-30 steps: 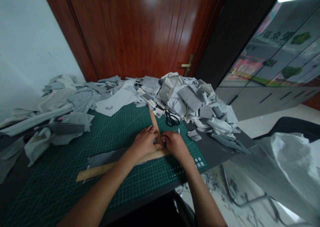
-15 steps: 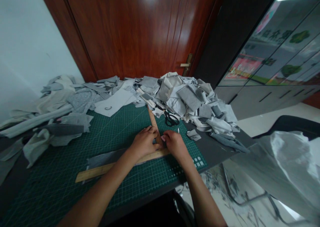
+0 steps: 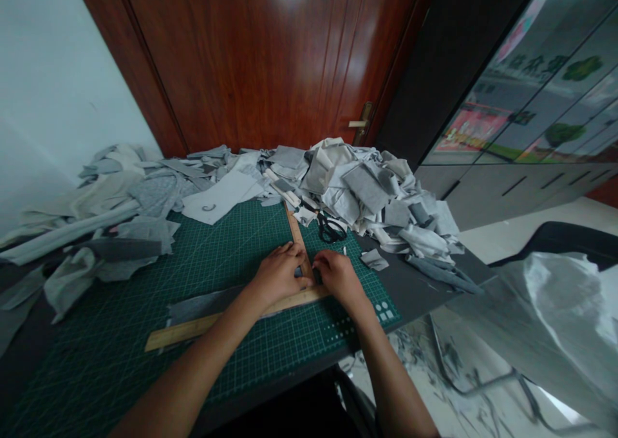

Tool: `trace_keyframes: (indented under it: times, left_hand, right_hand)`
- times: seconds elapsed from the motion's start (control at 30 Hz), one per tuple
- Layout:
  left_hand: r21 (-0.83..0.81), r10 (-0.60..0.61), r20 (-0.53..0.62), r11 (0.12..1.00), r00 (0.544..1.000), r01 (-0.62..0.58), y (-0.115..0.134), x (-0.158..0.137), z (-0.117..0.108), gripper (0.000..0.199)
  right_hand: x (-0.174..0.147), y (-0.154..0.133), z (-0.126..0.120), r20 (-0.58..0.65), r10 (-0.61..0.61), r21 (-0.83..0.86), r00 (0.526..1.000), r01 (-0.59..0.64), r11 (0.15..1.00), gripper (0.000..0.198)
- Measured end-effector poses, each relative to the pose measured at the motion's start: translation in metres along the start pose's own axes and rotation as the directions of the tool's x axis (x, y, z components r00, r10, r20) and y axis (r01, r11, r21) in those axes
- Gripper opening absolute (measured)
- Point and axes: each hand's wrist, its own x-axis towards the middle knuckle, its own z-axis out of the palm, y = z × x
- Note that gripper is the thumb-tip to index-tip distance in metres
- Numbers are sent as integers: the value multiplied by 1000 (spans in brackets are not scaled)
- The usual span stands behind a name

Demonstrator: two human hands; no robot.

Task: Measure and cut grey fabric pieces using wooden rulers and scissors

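Observation:
An L-shaped wooden ruler [image 3: 193, 330] lies on the green cutting mat [image 3: 251, 232], one arm across a strip of grey cloth [image 3: 205, 305], the other pointing away from me. My left hand [image 3: 282, 272] presses on the ruler near its corner, fingers spread and thumb apart. On the other side of the upright arm, my right hand [image 3: 337, 274] is closed in a pinch beside the ruler's edge. It holds a small pink piece that looks like tailor's chalk, now mostly hidden by the fingers. Black-handled scissors [image 3: 331, 229] lie just beyond my right hand.
Heaps of grey and white cloth scraps [image 3: 367, 190] line the back and left of the table. A white paper pattern [image 3: 217, 199] lies at the mat's far edge. One loose scrap [image 3: 374, 259] rests right of the mat. A chair [image 3: 560, 241] with a translucent plastic sheet stands at right.
My right hand's fingers have shifted slightly along the ruler's upright arm, and the pink piece shows less. My left hand and the ruler look the same.

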Motion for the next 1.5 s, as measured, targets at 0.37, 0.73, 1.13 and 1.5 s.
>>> trace_keyframes:
  times: [0.37, 0.73, 1.13, 1.5]
  left_hand:
    - [-26, 6, -19, 1000, 1000, -7, -1, 0, 2, 33]
    - [-36, -5, -18, 999, 1000, 4, 0, -1, 0, 34]
    - [-30, 18, -15, 999, 1000, -19, -1, -2, 0, 28]
    - [-12, 21, -21, 1000, 1000, -21, -2, -1, 2, 26]
  right_hand:
    - [-4, -4, -7, 68, -71, -106, 995, 78, 991, 18]
    - [-3, -1, -5, 69, -146, -27, 987, 148, 989, 24]
    - [-2, -4, 0, -1, -69, 2, 998, 69, 998, 32]
    - [1, -4, 10, -69, 7, -26, 998, -9, 1000, 27]
